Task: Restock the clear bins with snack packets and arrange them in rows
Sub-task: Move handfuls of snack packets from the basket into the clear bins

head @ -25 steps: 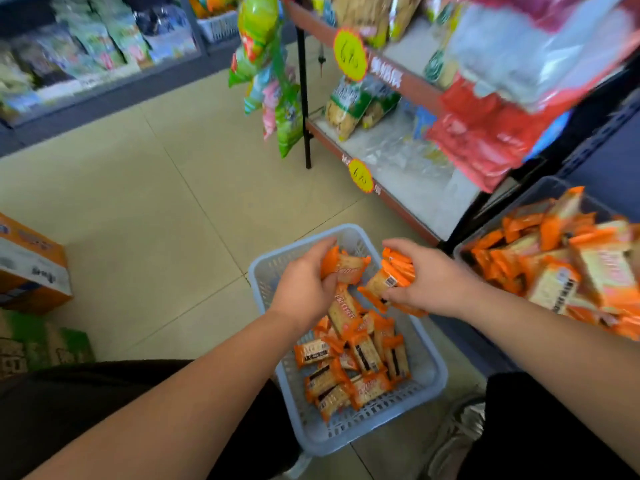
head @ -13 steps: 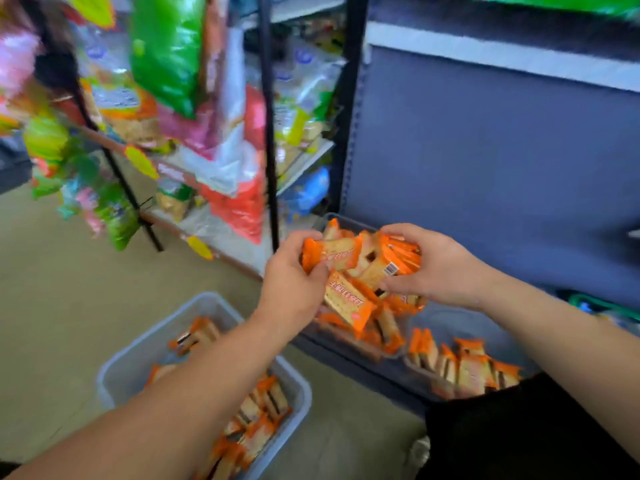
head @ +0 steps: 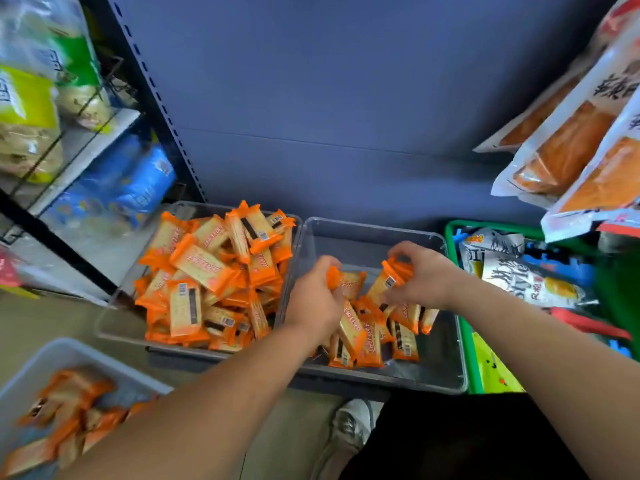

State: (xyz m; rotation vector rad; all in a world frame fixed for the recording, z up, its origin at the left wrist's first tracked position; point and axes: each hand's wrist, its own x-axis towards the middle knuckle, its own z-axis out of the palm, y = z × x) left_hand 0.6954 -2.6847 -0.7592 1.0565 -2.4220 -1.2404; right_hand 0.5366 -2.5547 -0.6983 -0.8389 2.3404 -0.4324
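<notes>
Two clear bins stand side by side on the low shelf. The left clear bin (head: 114,306) is heaped with orange snack packets (head: 207,268). The right clear bin (head: 374,233) holds a smaller loose pile of packets (head: 403,337) near its front. My left hand (head: 311,303) hovers over this bin and grips a few orange packets (head: 349,282). My right hand (head: 420,275) is beside it over the same bin, fingers curled round another bunch of packets (head: 389,278).
A pale blue basket (head: 41,355) with more orange packets sits on the floor at lower left. A green crate (head: 453,233) of other snacks borders the right bin. Bagged goods hang at upper right and fill racks at left. My shoe (head: 353,424) is below the shelf.
Both hands carried their packets from the floor basket up and right, past the full left bin, and now hold them low inside the right clear bin. The view swung right.
</notes>
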